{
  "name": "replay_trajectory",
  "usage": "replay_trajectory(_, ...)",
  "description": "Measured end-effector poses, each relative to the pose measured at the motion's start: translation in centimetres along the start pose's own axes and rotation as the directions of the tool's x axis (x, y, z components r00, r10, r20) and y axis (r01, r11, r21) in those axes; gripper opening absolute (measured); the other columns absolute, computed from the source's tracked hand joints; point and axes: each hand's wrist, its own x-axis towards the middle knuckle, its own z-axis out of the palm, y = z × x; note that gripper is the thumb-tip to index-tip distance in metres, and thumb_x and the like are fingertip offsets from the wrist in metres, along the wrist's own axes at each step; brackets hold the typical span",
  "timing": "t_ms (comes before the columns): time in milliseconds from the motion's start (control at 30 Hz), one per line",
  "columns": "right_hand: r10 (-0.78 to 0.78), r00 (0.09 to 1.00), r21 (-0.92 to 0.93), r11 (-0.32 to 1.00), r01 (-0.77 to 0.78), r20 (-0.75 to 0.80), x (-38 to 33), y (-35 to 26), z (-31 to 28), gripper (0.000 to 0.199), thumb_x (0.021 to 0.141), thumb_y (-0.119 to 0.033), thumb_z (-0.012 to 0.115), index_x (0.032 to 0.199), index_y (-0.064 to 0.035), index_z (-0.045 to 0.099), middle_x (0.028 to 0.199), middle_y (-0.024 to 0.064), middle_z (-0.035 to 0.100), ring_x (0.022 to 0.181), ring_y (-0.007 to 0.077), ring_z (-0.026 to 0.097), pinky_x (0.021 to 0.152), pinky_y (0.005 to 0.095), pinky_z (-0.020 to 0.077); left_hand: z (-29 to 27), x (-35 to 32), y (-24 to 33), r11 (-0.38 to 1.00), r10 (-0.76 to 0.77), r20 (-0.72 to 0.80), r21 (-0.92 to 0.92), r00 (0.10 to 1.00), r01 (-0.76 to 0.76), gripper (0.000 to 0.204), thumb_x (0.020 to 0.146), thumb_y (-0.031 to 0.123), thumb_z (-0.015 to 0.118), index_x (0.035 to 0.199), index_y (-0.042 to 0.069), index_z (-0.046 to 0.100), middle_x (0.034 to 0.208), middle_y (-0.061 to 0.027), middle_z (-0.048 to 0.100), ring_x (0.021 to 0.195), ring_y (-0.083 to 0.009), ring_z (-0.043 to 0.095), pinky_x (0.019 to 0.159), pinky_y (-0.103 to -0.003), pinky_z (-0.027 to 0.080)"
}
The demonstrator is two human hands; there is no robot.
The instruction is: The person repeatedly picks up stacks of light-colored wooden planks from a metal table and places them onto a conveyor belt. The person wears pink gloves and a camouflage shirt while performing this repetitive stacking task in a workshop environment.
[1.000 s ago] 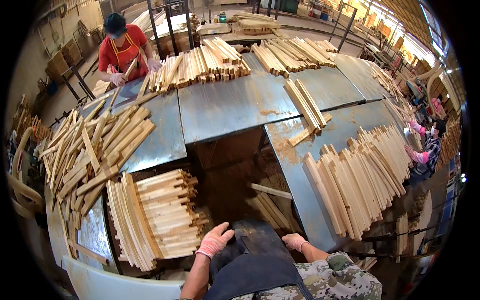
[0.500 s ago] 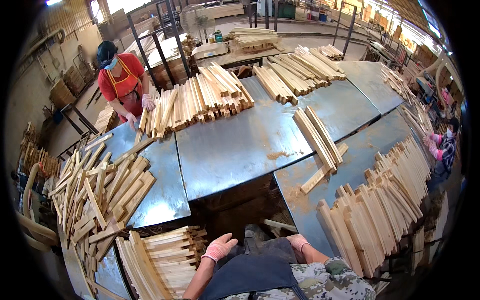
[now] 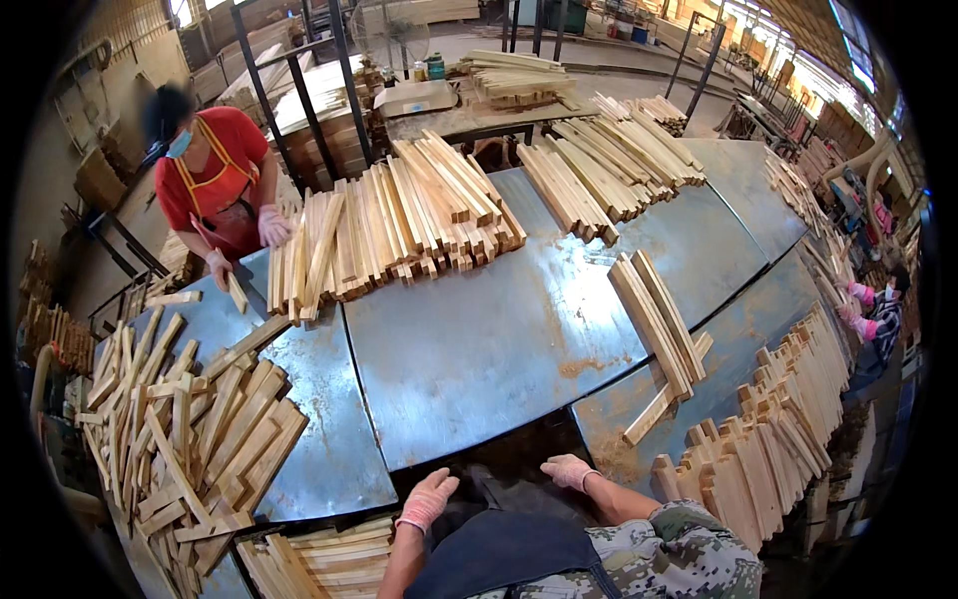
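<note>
My left hand (image 3: 429, 501), in a pale pink knit glove, hovers over the dark gap in front of the metal table (image 3: 479, 339). Its fingers are loosely stretched, and nothing is in them. My right hand (image 3: 569, 471), gloved alike, is at the right side of this gap by the table's edge, fingers extended and empty. Nearest to my left hand is a stack of wooden strips (image 3: 334, 559) at the lower left. Beyond my right hand, two strips (image 3: 654, 319) lie side by side across another wooden strip (image 3: 671, 401).
A jumbled heap of strips (image 3: 200, 439) covers the left. Rows of strips line the far edge (image 3: 399, 220) and the right side (image 3: 758, 429). Across the table a co-worker in a red shirt (image 3: 225, 165) touches a strip; another person (image 3: 883, 309) stands far right.
My view has shifted, and both my hands appear closer to the table's front edge. The co-worker in red has leaned in and now has a short strip at one hand.
</note>
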Motion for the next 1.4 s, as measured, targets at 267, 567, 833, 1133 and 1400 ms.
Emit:
replay_trajectory(267, 0.033, 0.999, 0.274, 0.961, -0.04, 0.029, 7.9, -10.7, -10.0, 0.054, 0.103, -0.035, 0.071, 0.145, -0.0006, 0.065, 0.113, 0.0106, 0.076, 0.099, 0.0205, 0.07, 0.091, 0.0354, 0.0562, -5.4, 9.4, 4.7, 0.999, -0.035, 0.024, 0.018, 0.999, 0.035, 0.07, 0.104, 0.05, 0.064, 0.154, 0.002, 0.058, 0.156, -0.0201, 0.06, 0.148, -0.0327, 0.053, 0.124, -0.04, 0.039)
replay_trajectory(567, -0.225, 0.897, 0.237, 0.914, 0.33, -0.381, 25.0, -28.2, -28.5, 0.065, 0.102, -0.035, 0.07, 0.154, 0.0004, 0.056, 0.114, 0.0089, 0.073, 0.098, 0.0196, 0.066, 0.087, 0.0367, 0.055, -9.8, 25.7, 17.4, 0.998, 0.004, 0.05, 0.069, 0.999, -0.008, 0.075, 0.104, 0.05, 0.064, 0.157, -0.002, 0.052, 0.157, -0.0234, 0.058, 0.149, -0.0354, 0.052, 0.124, -0.041, 0.039)
replay_trajectory(833, -0.34, 0.769, 0.0, 0.914, 0.405, -0.541, 34.7, -46.4, -42.0, 0.075, 0.097, -0.039, 0.067, 0.161, -0.0059, 0.047, 0.141, 0.0239, 0.068, 0.129, 0.0396, 0.066, 0.109, 0.044, 0.0512, -14.5, 46.9, 29.8, 0.974, 0.148, -0.283, -0.124, 0.948, -0.189, 0.086, 0.1, 0.038, 0.073, 0.163, -0.008, 0.036, 0.157, -0.0325, 0.054, 0.149, -0.0373, 0.053, 0.123, -0.04, 0.041)
replay_trajectory(1133, -0.287, 0.844, -0.123, 0.958, 0.26, -0.452, 42.4, -53.8, -44.7, 0.085, 0.097, -0.045, 0.064, 0.167, -0.0063, 0.037, 0.148, 0.026, 0.063, 0.137, 0.0433, 0.06, 0.117, 0.0461, 0.0474, -15.9, 61.0, 42.0, 0.998, 0.063, -0.44, 0.054, 0.896, -0.044, 0.083, 0.095, 0.037, 0.077, 0.161, 0.0, 0.043, 0.136, -0.0246, 0.07, 0.122, -0.0327, 0.068, 0.106, -0.04, 0.052)
replay_trajectory(1400, -0.437, 0.803, -0.136, 0.898, 0.419, -0.406, 36.1, -48.3, -39.1, 0.06, 0.093, -0.046, 0.068, 0.134, -0.0038, 0.059, 0.122, 0.0273, 0.071, 0.117, 0.0451, 0.068, 0.1, 0.0515, 0.0538, -15.5, 52.6, 37.5, 0.966, 0.213, -0.348, 0.213, 0.913, -0.144, 0.064, 0.095, 0.03, 0.076, 0.147, -0.003, 0.058, 0.128, -0.0207, 0.074, 0.118, -0.0302, 0.069, 0.104, -0.04, 0.053)
